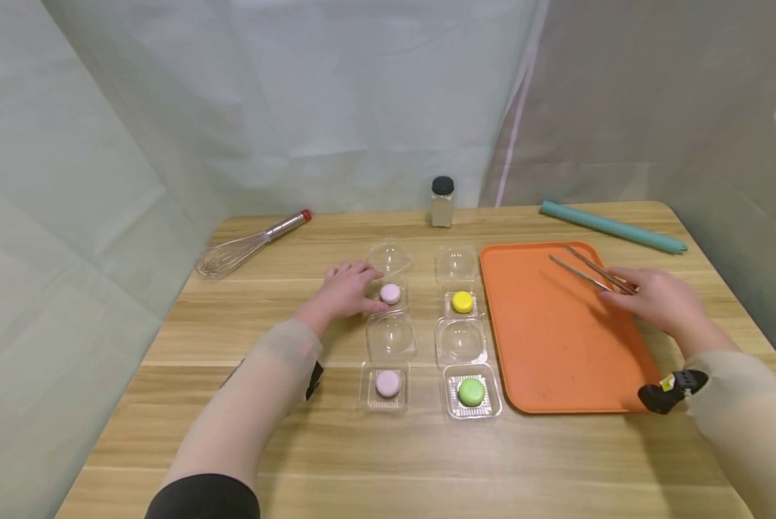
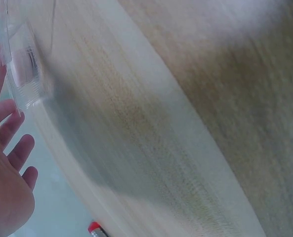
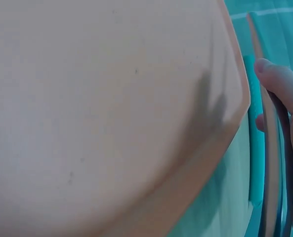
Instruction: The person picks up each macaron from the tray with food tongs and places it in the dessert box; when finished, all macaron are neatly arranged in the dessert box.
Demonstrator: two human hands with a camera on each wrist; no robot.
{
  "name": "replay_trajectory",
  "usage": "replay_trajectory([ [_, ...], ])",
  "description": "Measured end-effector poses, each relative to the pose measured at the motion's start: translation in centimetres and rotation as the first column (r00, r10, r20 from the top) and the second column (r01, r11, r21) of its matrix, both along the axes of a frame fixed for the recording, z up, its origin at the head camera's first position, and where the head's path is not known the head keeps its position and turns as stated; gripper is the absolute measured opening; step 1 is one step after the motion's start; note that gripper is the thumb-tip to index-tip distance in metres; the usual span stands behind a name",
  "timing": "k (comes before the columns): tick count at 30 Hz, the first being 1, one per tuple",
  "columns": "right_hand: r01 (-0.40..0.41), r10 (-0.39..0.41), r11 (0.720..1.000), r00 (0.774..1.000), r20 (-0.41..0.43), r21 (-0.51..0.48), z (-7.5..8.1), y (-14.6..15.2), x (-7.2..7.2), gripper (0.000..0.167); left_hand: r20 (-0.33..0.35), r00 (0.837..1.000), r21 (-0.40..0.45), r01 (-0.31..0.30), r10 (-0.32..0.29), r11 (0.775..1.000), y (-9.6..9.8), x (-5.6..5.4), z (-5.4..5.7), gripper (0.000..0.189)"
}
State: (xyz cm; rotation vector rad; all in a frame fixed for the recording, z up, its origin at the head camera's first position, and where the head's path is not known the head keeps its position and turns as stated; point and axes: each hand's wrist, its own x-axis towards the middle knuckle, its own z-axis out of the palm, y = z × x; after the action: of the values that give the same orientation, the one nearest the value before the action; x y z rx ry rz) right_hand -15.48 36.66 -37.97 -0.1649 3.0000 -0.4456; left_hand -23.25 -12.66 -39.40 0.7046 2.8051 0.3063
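My left hand [image 1: 347, 290] spans the left side of a clear plastic box [image 2: 43, 94], thumb on its near side and index finger at its far side, gripping it on the table. Inside lies a pink macaron [image 1: 390, 293], and the box's clear lid is folded back. My right hand [image 1: 663, 297] holds metal tongs [image 1: 585, 272] over the right part of an orange tray [image 1: 557, 346]; their tips stand apart with nothing between them. Three more lidded boxes stand open nearby, holding a yellow macaron [image 1: 462, 302], a second pink macaron [image 1: 388, 383] and a green macaron [image 1: 472, 392].
A whisk [image 1: 252, 245] with a red-tipped handle lies at the back left. The black-capped jar [image 1: 442, 203] stands at the back edge. Behind the tray lies a teal rod [image 1: 615, 228]. Hanging cloth [image 1: 336, 101] closes off the back and sides.
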Motion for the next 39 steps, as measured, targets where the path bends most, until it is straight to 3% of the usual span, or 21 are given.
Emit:
replay_trajectory([
  [7, 0.038, -0.038, 0.999, 0.999, 0.004, 0.004, -0.7, 1.0, 0.7, 0.073, 0.001, 1.0, 0.003, -0.002, 0.002, 1.0, 0.0, 0.0, -0.1, 0.077],
  [15, 0.135, -0.138, 0.987, 0.99, -0.03, -0.084, -1.9, 2.2, 1.7, 0.074, 0.004, 1.0, 0.003, 0.0, 0.0, 1.0, 0.0, 0.0, 0.0, 0.077],
  [25, 0.205, -0.205, 0.979, 0.978, -0.025, -0.021, -2.9, 3.4, 2.7, 0.076, 0.001, 1.0, 0.007, 0.002, -0.002, 1.0, -0.1, -0.1, -0.1, 0.076],
  [39, 0.266, -0.266, 0.964, 0.964, 0.012, -0.019, -3.8, 3.8, 3.2, 0.079, 0.002, 1.0, 0.012, 0.0, 0.0, 1.0, -0.1, -0.1, -0.2, 0.077],
])
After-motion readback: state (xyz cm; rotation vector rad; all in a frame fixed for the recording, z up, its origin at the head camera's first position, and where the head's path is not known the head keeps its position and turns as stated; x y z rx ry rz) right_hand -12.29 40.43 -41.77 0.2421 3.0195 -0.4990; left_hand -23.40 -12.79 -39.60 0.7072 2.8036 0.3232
